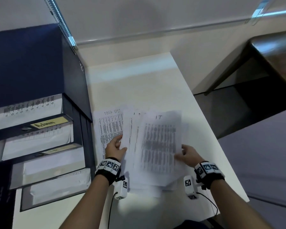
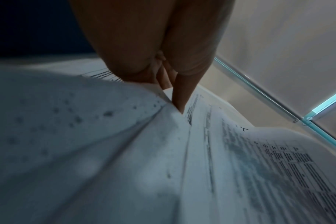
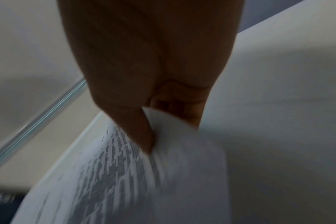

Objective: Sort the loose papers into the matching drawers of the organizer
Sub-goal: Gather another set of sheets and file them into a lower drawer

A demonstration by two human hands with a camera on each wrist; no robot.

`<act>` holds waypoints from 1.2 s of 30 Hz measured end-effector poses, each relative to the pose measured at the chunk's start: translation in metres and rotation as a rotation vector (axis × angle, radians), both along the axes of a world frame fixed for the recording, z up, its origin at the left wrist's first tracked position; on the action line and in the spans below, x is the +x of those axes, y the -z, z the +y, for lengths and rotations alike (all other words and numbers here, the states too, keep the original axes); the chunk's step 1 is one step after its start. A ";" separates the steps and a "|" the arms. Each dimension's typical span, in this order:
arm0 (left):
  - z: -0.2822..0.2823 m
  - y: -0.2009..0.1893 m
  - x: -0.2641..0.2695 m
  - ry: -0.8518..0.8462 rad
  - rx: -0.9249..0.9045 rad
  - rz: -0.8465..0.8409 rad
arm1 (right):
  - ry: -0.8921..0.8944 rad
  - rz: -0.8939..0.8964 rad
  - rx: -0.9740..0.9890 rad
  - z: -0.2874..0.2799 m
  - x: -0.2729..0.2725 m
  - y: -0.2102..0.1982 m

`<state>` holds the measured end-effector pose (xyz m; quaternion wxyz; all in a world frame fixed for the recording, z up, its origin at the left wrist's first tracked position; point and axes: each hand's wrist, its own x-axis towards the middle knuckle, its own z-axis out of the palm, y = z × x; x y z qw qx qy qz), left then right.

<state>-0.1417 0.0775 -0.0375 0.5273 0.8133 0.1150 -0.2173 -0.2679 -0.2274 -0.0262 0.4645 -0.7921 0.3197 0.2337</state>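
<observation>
I've got both hands on the papers, centre of the white table (image 1: 155, 80). Right hand (image 1: 186, 155) pinches the right edge of the top sheet, marked "IT" (image 1: 160, 142); the right wrist view shows thumb (image 3: 142, 133) on the printed face and fingers curled under it, sheet lifted and blurred. Left hand (image 1: 114, 149) pinches the left edge of the next sheet (image 1: 127, 129), at 9 o'clock from the IT sheet; the left wrist view shows thumb (image 2: 180, 94) on top, fingers tucked beneath. Can't tell how far those under-fingers are spread on either hand. A "TASK LIST" sheet (image 1: 109, 126) lies flat on the table at 10 o'clock from my left hand, partly under the others. More sheets (image 1: 147, 187) are stacked below, at 6 o'clock. Organizer (image 1: 31, 71), dark blue, stands at 9 o'clock from the papers, just beside them, drawers stepped open with paper inside; one drawer carries an "Admin" label (image 1: 48, 123), the label below it unreadable.
</observation>
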 end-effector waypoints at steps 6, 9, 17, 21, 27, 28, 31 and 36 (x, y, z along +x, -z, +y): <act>-0.003 -0.006 -0.002 -0.008 0.028 -0.045 | -0.264 0.154 0.069 0.033 0.003 0.002; -0.003 -0.005 -0.004 -0.057 0.076 -0.099 | 0.074 -0.005 0.058 0.017 0.014 -0.013; -0.023 -0.015 -0.015 0.200 0.278 -0.098 | 0.535 -0.439 -0.360 -0.052 0.037 -0.057; -0.043 -0.019 -0.013 0.190 0.466 -0.070 | 0.403 -0.273 -0.292 -0.048 0.028 -0.038; -0.044 -0.006 -0.007 0.126 0.391 -0.020 | -0.004 0.116 -0.120 -0.006 0.003 0.002; -0.044 -0.004 -0.006 0.083 0.351 -0.012 | -0.054 0.134 -0.143 0.003 0.003 0.005; -0.042 -0.001 -0.005 -0.017 0.274 -0.004 | -0.116 0.151 -0.203 0.025 0.009 0.004; -0.042 -0.005 -0.001 -0.006 0.215 -0.007 | -0.180 -0.028 -0.269 0.038 0.015 -0.005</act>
